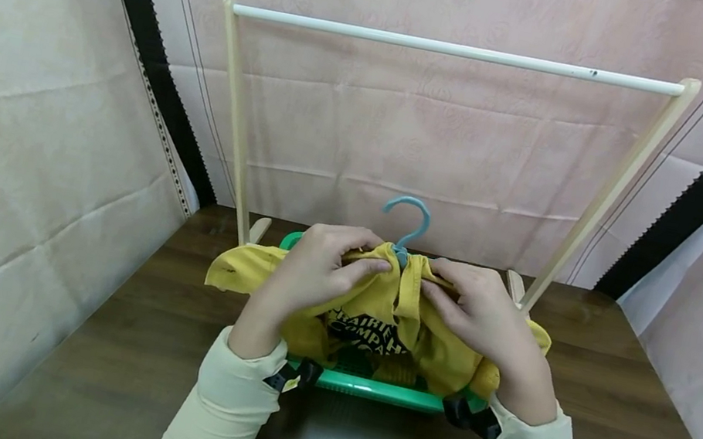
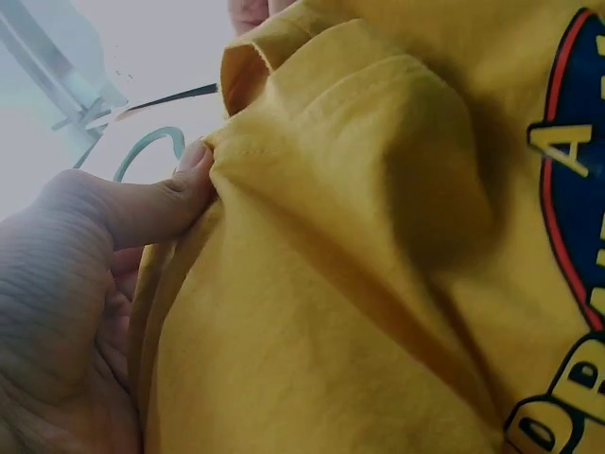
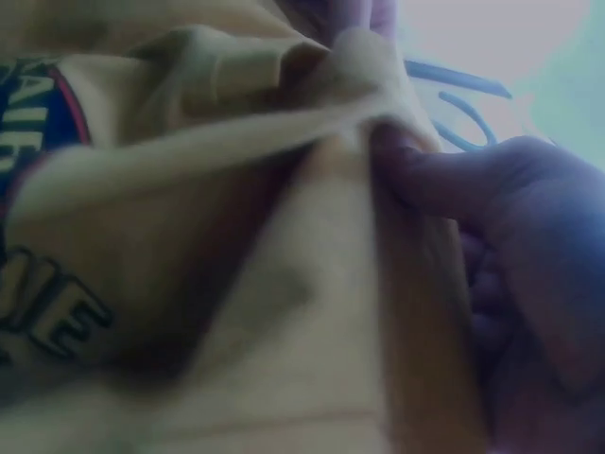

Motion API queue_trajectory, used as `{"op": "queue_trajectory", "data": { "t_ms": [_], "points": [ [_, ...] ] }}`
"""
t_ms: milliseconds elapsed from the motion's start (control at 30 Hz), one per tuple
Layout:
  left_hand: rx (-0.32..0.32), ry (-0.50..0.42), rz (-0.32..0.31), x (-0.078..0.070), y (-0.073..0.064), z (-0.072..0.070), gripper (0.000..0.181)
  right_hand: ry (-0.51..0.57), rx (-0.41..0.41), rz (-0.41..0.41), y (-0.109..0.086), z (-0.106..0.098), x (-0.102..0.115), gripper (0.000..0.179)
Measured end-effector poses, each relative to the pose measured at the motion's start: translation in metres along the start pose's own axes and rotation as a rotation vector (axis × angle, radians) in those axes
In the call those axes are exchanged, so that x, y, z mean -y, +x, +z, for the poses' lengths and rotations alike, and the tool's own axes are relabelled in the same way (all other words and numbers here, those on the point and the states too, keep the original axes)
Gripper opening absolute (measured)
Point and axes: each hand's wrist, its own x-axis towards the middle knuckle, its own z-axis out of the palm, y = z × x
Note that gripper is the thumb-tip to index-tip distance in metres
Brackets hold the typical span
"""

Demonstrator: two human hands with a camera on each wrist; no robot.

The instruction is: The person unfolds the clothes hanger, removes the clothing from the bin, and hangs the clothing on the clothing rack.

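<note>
A yellow shirt point(image 1: 410, 296) with dark printed lettering is draped over a light blue hanger point(image 1: 425, 221), whose hook rises above the collar. My left hand point(image 1: 315, 268) pinches the shirt near the collar on the left, thumb in front. On the other side of the opening, my right hand point(image 1: 484, 310) pinches the cloth the same way. Seen from the left wrist, the thumb presses the yellow fabric point(image 2: 302, 322) at its upper edge. In the blurred right wrist view, the right thumb tucks into a fold of the shirt point(image 3: 302, 322). The hanger's arms are hidden by cloth.
Beneath the shirt, a green basket point(image 1: 378, 390) sits on the brown wooden table point(image 1: 160, 343). A rack with a white crossbar point(image 1: 452, 49) and two pale posts stands behind my hands. Light fabric panels point(image 1: 407, 143) enclose the back and sides.
</note>
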Motion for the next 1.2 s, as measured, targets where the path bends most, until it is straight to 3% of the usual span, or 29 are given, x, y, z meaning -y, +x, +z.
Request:
{"op": "queue_trajectory", "data": {
  "t_ms": [133, 367, 733, 1200],
  "points": [
    [0.013, -0.011, -0.001, -0.001, -0.002, 0.002, 0.012, 0.009, -0.020, 0.015, -0.001, 0.002, 0.003, 0.019],
    [0.065, -0.001, -0.049, 0.000, -0.009, -0.001, 0.012, 0.021, 0.013, 0.027, -0.004, 0.004, 0.004, 0.016],
    [0.115, 0.066, -0.119, 0.004, -0.012, -0.010, 0.015, -0.024, -0.036, -0.016, -0.005, -0.003, -0.001, 0.017],
    [0.080, 0.018, -0.005, 0.001, -0.004, -0.002, 0.010, 0.035, -0.097, -0.009, 0.001, 0.006, 0.009, 0.022]
  ]
}}
